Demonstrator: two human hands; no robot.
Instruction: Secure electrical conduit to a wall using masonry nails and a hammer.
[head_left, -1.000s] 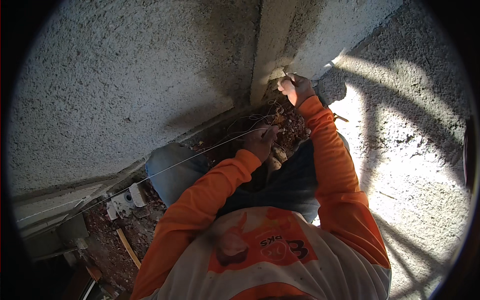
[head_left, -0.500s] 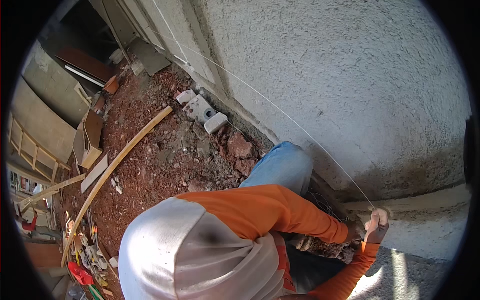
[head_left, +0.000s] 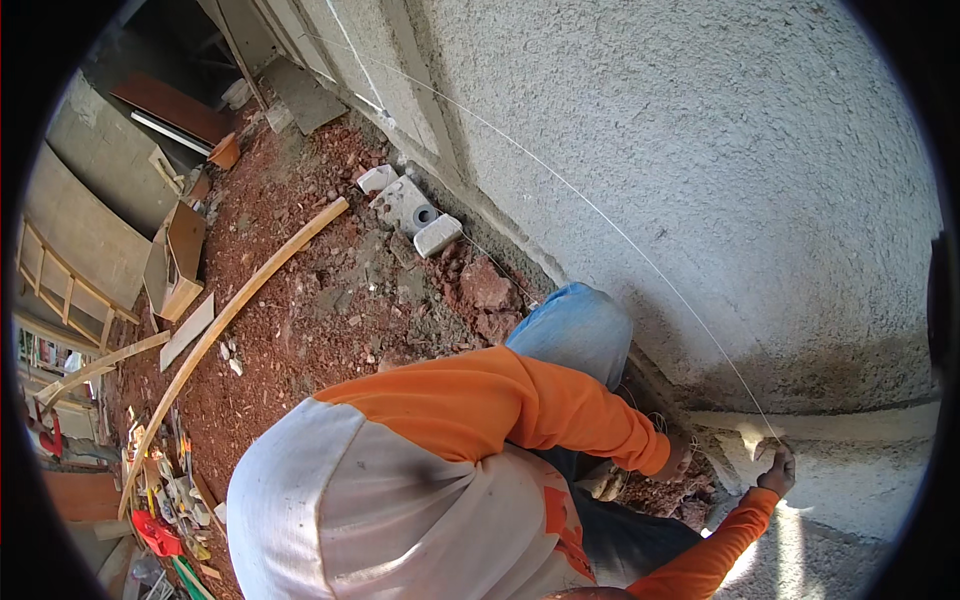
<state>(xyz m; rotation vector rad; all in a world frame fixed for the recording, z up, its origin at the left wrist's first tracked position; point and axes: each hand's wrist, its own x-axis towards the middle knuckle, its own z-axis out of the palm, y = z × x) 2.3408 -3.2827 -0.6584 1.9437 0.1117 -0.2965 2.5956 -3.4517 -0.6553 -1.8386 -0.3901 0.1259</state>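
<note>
Since the earlier frame the right hand point(head_left: 778, 468) had dropped a little lower and further toward four o'clock along the wall's corner, and the view had tilted slightly so the rubble sat higher. That hand was pinched shut on the end of a thin white string point(head_left: 560, 185), held against the edge of the rough plaster wall point(head_left: 700, 150). From there the string ran taut toward eleven o'clock, skimming just off the wall face up to the far top of the view. At about four o'clock from centre, the left hand point(head_left: 682, 462) sat low by the foot of the wall, mostly hidden behind its orange sleeve point(head_left: 520, 400), so whether it was open or closed could not be told. A bent knee in blue jeans point(head_left: 575, 330) rested just beside the wall base. Red dirt and broken rubble point(head_left: 330, 300) covered the ground toward nine o'clock, with a pale concrete block point(head_left: 410, 205) with a round hole lying near the wall at eleven o'clock. Across the dirt lay a long curved wooden strip point(head_left: 230, 320), and small wooden boxes point(head_left: 175, 262) stood further out toward ten o'clock.
</note>
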